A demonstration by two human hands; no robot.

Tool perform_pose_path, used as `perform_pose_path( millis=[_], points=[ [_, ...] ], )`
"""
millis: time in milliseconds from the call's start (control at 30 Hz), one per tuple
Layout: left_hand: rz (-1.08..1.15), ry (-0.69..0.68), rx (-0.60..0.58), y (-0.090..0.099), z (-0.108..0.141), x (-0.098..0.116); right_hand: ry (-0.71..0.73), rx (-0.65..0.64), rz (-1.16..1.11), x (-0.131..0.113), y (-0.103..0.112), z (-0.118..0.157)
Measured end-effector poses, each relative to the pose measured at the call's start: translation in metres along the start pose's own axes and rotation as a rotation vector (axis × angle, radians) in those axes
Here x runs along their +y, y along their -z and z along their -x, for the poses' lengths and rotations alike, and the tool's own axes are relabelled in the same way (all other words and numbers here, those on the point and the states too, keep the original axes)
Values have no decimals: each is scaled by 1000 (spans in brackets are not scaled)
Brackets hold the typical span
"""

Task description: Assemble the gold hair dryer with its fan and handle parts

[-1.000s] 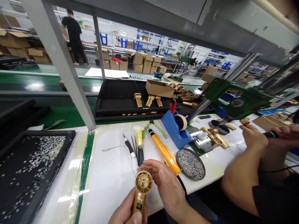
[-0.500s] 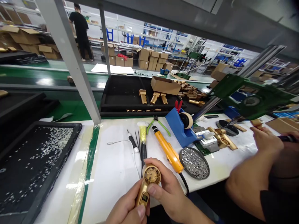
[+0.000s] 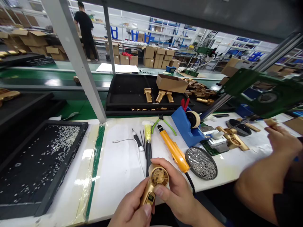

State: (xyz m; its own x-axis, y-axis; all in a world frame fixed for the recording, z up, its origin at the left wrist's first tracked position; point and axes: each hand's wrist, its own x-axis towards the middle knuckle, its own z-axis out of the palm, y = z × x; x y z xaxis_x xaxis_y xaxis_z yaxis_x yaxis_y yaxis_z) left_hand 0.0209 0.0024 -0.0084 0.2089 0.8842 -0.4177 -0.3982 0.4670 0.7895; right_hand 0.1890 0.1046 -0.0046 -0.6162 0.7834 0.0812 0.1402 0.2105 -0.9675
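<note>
Near the bottom centre, a gold handheld device (image 3: 159,176) with a round open head and a small dark display is held between both hands. My left hand (image 3: 133,201) grips its handle, thumb beside the display. My right hand (image 3: 176,189) wraps round the round head, thumb on its lower edge. Beyond them lie a hammer (image 3: 148,142) with a yellow-wrapped neck, an orange electric screwdriver (image 3: 174,148), green-handled cutters (image 3: 168,126) and a black-and-white pen-like tool (image 3: 137,140). A round dish (image 3: 201,163) of small metal screws is right of the screwdriver.
A blue tape dispenser (image 3: 189,126) stands behind the dish. On the left is a black tray (image 3: 44,198) with small white pieces. A co-worker's arm (image 3: 262,179) reaches in from the right, near a green press (image 3: 251,91). A metal post (image 3: 75,56) rises left of centre.
The view has shifted slightly, so most bench items appear farther right. Both hands still hold the gold device, its round head tilted a little differently. The co-worker's hand has moved slightly.
</note>
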Motion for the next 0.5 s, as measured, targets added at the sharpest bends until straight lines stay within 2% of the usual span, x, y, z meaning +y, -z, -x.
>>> perform_pose_path(
  millis=[200, 267, 367, 500],
  points=[
    [-225, -99, 26, 6, 0, -13, 137, 23, 72, -12, 6, 1],
    [-280, -151, 70, 5, 2, -16, 147, 20, 80, -14, 7, 3],
    [-404, -235, 163, 2, 6, -13, 142, 4, 92, -15, 7, 5],
    [-615, -385, 152, 7, 7, -8, 152, -12, 95, -19, 1, 3]
  ],
)
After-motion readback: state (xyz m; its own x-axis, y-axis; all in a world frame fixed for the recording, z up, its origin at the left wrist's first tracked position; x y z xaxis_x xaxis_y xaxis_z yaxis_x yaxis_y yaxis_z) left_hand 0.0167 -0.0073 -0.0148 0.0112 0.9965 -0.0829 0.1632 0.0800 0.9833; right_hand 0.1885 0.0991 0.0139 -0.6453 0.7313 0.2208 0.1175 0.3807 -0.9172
